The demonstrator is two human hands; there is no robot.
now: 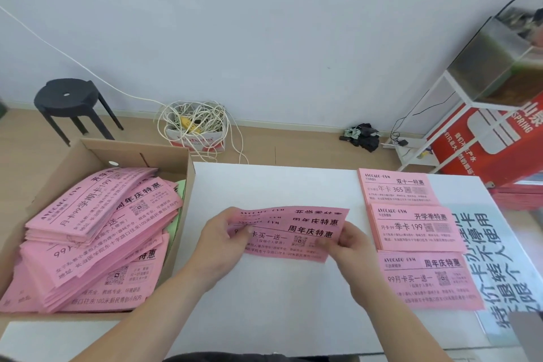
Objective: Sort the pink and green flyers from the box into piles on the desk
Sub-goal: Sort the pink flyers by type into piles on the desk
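A fanned bunch of pink flyers (296,229) hangs above the middle of the white desk (273,297). My left hand (223,239) pinches its left end and my right hand (348,247) pinches its lower right corner. On the left, an open cardboard box (176,156) holds many loose pink flyers (97,241), with a green flyer (179,189) peeking out at its right side. Three pink piles lie in a column on the right: a far pile (396,188), a middle pile (417,228) and a near pile (429,281).
A printed poster sheet (499,258) lies under the piles at the desk's right edge. Beyond the desk stand a black stool (66,100), a small box of tangled white cable (195,126), a white rack (458,91) with a fish tank and a red carton (487,138).
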